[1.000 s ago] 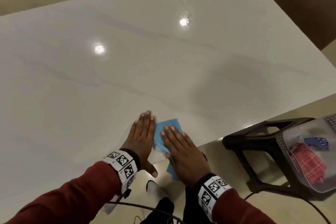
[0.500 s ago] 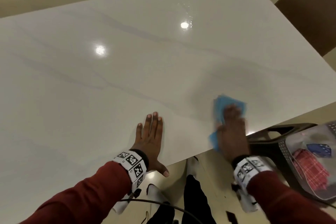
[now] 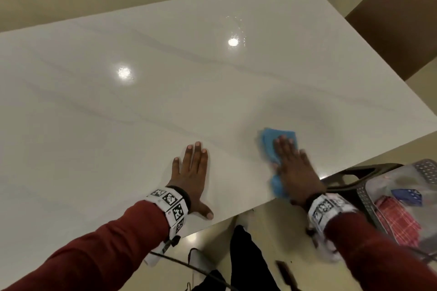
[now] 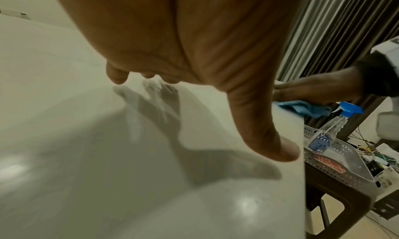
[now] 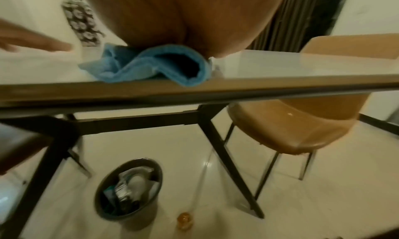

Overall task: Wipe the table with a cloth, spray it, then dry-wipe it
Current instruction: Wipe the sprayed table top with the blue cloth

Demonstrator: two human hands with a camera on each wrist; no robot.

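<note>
The white marble-look table [image 3: 165, 101] fills the head view. My right hand [image 3: 293, 163] lies flat with straight fingers on a folded blue cloth [image 3: 269, 144] near the table's front right edge; the cloth [image 5: 151, 65] bunches under my palm at the very edge [image 5: 194, 87]. My left hand [image 3: 191, 168] rests flat on the bare tabletop to the left of it, fingers spread, thumb [image 4: 265, 140] near the edge. A clear spray bottle [image 4: 330, 128] with a blue trigger stands in a basket beside the table.
A dark stool [image 3: 350, 177] at the right carries a translucent basket [image 3: 402, 196] with red checked and blue cloths. A brown chair [image 3: 402, 19] stands at the far right corner. Under the table, a dark waste bin [image 5: 129, 189] sits on the floor.
My right hand swept the blue cloth from beside the left hand to the right along the front edge, then slightly back left. The left hand stayed flat in place.
</note>
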